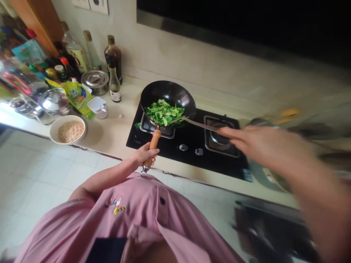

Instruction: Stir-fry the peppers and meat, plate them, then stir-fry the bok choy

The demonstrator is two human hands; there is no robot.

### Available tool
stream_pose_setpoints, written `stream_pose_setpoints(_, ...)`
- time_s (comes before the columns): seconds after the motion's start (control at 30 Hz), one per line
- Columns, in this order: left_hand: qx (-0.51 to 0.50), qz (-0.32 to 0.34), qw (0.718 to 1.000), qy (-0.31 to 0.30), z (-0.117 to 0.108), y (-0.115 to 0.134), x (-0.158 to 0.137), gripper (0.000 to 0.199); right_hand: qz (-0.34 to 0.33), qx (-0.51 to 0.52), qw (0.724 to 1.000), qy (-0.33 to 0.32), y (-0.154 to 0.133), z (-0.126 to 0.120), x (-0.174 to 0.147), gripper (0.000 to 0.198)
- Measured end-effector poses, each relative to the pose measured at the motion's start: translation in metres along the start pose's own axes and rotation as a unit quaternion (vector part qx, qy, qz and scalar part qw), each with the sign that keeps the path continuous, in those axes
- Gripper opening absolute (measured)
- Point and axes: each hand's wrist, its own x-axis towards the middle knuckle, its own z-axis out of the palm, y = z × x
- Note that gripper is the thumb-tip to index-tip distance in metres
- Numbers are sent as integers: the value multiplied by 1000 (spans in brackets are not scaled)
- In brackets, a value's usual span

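A black wok [178,95] sits over the left burner of the stove, with chopped green vegetables [163,112] inside. My left hand [145,153] is wrapped round the wok's wooden handle [155,140], which points toward my body. On the right, my right hand [244,138] is closed round the end of a long metal spatula [201,125]. The spatula's blade reaches into the wok at the right edge of the vegetables. My right forearm is smeared by motion.
A bowl of pale food [70,132], a white cup [98,107], a green-yellow packet [78,95], a lidded steel pot [95,81] and several bottles [113,82] stand on the left counter. The right burner [221,137] shows beneath my right hand. A dark range hood [246,33] hangs above.
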Motion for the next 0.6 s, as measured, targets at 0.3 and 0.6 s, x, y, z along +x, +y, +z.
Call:
stream_pose_setpoints(0.3, 3, 2, 1000, 6, 2, 0, -2, 41, -2, 45, 998, 49, 14, -29, 27, 40)
stream_pose_setpoints(0.6, 3, 6, 1000, 11, 2, -1, 0, 38, -119, -13, 988, 101, -30, -54, 58, 44)
